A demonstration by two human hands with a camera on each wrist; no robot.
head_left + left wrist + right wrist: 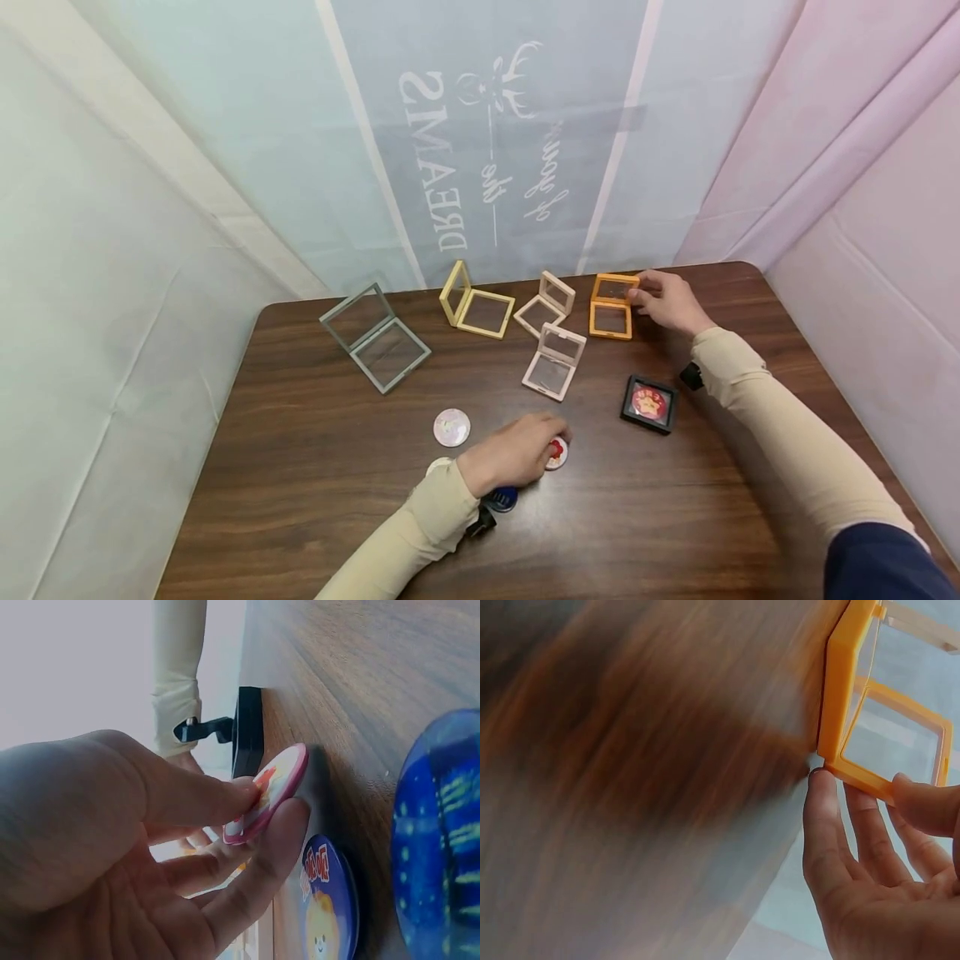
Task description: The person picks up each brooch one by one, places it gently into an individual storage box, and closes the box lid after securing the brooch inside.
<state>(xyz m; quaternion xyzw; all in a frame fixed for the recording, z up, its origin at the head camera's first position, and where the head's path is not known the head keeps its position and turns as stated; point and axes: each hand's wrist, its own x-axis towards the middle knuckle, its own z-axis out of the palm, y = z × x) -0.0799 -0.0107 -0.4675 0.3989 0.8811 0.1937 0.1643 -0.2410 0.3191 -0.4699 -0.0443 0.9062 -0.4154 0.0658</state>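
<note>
My left hand (517,450) pinches a round badge (283,778) between thumb and fingers. It has a white face with red on it and a pink edge, and is tilted up from the table in the left wrist view. At the back right, my right hand (667,302) holds the raised lid of an orange square display frame (611,303) by its side edge. Its thumb lies on the lid's rim and the other fingers are behind, as the right wrist view shows. The frame's clear windows have nothing in them. Close by my left hand lies a dark blue badge (501,499).
A black frame (643,424) holding a red badge (649,402) lies right of centre. Open frames stand along the back: grey-green (372,333), yellow (455,321) and two pale pink ones (557,364). A pale badge (452,427) lies left of my left hand. Curtains (517,167) hang behind the table.
</note>
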